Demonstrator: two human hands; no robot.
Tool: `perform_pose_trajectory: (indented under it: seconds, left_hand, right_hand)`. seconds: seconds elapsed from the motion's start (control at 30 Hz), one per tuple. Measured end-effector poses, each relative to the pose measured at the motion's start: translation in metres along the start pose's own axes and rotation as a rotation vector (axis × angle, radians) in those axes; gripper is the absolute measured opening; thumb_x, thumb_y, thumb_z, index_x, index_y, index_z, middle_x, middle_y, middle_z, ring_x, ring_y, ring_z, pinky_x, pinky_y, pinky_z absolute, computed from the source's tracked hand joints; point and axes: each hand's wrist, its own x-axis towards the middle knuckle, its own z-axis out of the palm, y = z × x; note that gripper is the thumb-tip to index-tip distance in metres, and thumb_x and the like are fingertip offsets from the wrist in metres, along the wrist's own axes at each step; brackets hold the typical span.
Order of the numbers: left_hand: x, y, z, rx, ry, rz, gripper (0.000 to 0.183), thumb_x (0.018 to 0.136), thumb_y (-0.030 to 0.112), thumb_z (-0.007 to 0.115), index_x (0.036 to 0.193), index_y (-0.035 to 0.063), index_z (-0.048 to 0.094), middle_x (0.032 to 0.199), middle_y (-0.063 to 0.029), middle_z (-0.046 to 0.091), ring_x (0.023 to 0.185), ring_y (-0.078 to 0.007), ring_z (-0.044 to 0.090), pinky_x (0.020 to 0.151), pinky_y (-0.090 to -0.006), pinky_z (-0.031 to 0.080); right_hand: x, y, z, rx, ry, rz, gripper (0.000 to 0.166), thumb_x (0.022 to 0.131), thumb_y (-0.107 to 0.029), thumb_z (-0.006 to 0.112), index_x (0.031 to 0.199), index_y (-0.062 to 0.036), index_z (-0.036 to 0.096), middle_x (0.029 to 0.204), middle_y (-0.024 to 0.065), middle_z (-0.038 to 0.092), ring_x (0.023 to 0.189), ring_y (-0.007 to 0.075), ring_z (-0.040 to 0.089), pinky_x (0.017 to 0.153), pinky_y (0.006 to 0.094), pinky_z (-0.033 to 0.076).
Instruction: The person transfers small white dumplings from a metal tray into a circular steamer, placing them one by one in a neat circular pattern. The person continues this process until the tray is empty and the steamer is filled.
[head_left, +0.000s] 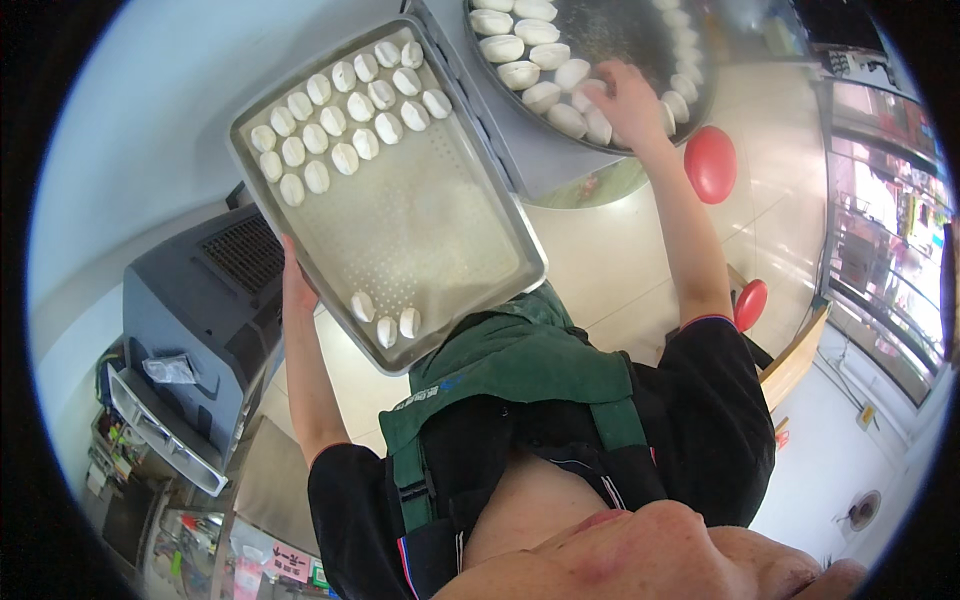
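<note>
My left hand (298, 279) grips the left edge of a rectangular metal tray (450, 225); its fingers are partly hidden under the tray. Rows of white oblong dumplings (360, 106) fill the tray's far end. Three more dumplings (386, 331) lie near its close corner, with bare metal between. To the right stands a large round dark pan (615, 30), ringed with larger-looking pale dumplings (536, 31). My right hand (631, 105) reaches over the pan's near rim, its bent fingers on a dumpling (587, 96) there. Slight haze hangs above the pan.
Beside the pan's stand is a red round stool (711, 164), with a second red stool (751, 305) closer to me. A grey machine (199, 300) with a vent grille stands left of the tray. Glass-fronted shelving (885, 247) lines the right side above the tiled floor (600, 255).
</note>
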Motion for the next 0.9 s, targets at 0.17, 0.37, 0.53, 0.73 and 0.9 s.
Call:
perform_pose_trajectory:
  seconds: [0.17,0.37,0.53,0.73,0.9]
  left_hand:
    - [0.001,0.001,0.0,-0.004,-0.008,-0.017,0.083,0.085,0.064,0.046,0.139,0.0028,0.031,0.14,-0.0134,0.038,0.125,-0.0282,0.04,0.102,-0.0419,0.035]
    - [0.003,-0.001,-0.001,0.011,-0.004,0.003,0.079,0.086,0.061,0.046,0.139,0.0041,0.032,0.139,-0.0119,0.04,0.124,-0.0271,0.041,0.102,-0.0406,0.036]
    - [0.003,-0.004,-0.005,-0.022,0.006,0.033,0.067,0.092,0.054,0.042,0.137,0.0054,0.036,0.136,-0.0091,0.044,0.122,-0.0234,0.044,0.102,-0.0374,0.036]
    - [0.016,-0.004,-0.02,-0.015,0.018,0.012,0.069,0.088,0.058,0.047,0.133,0.0058,0.042,0.132,-0.0087,0.048,0.118,-0.0219,0.047,0.099,-0.0367,0.039]
    - [0.002,0.003,-0.001,0.018,0.02,0.052,0.072,0.086,0.06,0.048,0.132,0.0052,0.043,0.131,-0.0091,0.048,0.117,-0.0211,0.048,0.098,-0.0358,0.04]
  right_hand:
    - [0.022,0.002,0.001,0.081,-0.012,-0.146,0.043,0.075,-0.033,0.071,0.105,-0.0049,0.06,0.094,0.0125,0.061,0.087,0.0283,0.061,0.075,0.0381,0.049]
    - [0.033,0.007,0.005,0.198,-0.102,0.039,0.046,0.075,-0.035,0.072,0.105,-0.0033,0.059,0.101,0.013,0.061,0.088,0.0252,0.061,0.077,0.0344,0.049]
    - [-0.011,-0.013,-0.019,0.001,0.146,-0.154,0.033,0.076,-0.021,0.073,0.098,-0.0016,0.06,0.095,0.0127,0.06,0.083,0.0251,0.061,0.073,0.034,0.049]
    - [-0.119,-0.154,0.018,0.66,-0.337,-0.166,0.018,0.083,-0.011,0.064,0.095,0.0002,0.058,0.085,0.0073,0.058,0.071,0.0149,0.056,0.067,0.0275,0.046]
    - [-0.194,-0.217,0.181,0.737,-0.833,-0.131,0.042,0.081,-0.031,0.065,0.103,0.0034,0.055,0.098,0.0172,0.057,0.082,0.0267,0.06,0.072,0.0367,0.049]
